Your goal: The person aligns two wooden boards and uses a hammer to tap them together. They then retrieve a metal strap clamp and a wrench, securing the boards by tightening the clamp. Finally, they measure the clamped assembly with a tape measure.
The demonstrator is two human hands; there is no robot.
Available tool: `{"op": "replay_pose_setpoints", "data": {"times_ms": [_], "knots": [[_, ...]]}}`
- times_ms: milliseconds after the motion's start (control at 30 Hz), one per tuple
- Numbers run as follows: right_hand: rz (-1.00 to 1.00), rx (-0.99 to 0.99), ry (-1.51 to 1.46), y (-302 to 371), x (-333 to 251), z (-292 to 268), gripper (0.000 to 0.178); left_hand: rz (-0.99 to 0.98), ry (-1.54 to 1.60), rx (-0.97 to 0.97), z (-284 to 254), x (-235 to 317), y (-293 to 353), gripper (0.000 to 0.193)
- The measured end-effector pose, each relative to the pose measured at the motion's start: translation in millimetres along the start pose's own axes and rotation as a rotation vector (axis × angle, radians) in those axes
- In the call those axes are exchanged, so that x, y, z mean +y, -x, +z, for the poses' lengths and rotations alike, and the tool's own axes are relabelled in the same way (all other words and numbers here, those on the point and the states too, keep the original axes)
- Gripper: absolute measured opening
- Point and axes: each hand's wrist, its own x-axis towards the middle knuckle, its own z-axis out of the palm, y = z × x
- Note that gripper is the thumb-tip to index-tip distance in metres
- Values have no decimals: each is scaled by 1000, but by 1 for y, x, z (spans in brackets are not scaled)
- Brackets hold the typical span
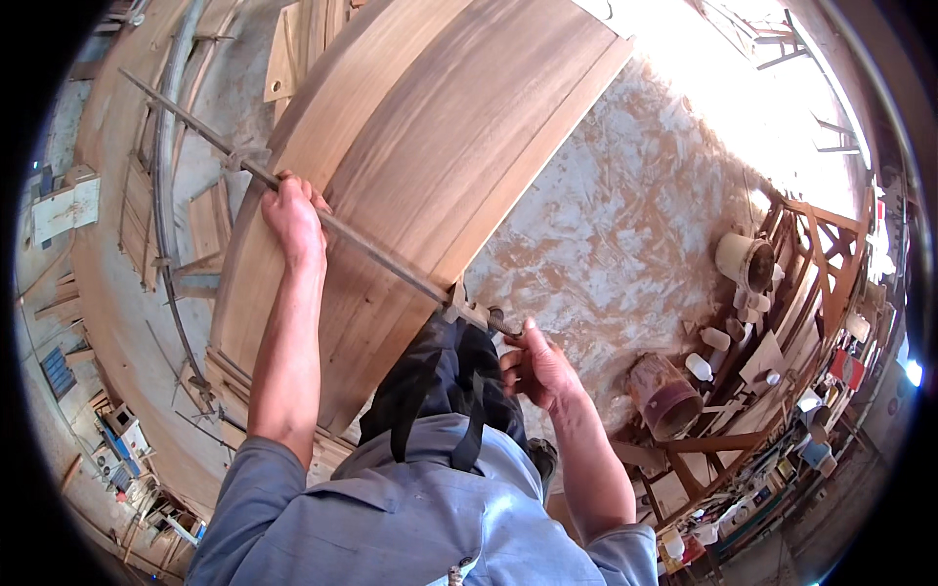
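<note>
Blue shirt is closest, with 2 black straps hanging over my dark trousers. Just past them is a wide wooden panel, and the clamp lies slantwise across it. Its bar runs out past the panel's left edge; its screw sits off the right edge, beside my trousers. My left hand is closed round the bar near the panel's left side. My right hand is narrow, fingers curled, thumb at the screw's outer end; I can't tell how firmly it grips. On the right, 2 buckets are at the edge of the stained floor, near some wooden frames.
</note>
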Motion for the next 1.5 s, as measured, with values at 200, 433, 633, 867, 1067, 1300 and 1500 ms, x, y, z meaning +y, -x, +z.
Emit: {"op": "replay_pose_setpoints", "data": {"times_ms": [200,433,633,867,1067,1300,1500], "knots": [[-309,-79,-32,-36,50,16,26,10,-3,27,8,2,3,10],[17,-200,-299,-44,13,-11,34,16,-2,43,6,1,2,9],[-626,-415,-287,-4,-12,-14,49,33,-17,28,6,0,3,10],[-772,47,1077,56,-35,46,37,26,-25,34,7,2,3,14],[-1202,177,1316,-1,-39,100,47,49,-46,32,6,-3,-1,13],[-982,123,1168,7,-32,87,37,62,-60,19,-4,-14,-5,19],[-974,46,1099,-6,-26,82,37,6,-29,71,1,5,2,10]]}}
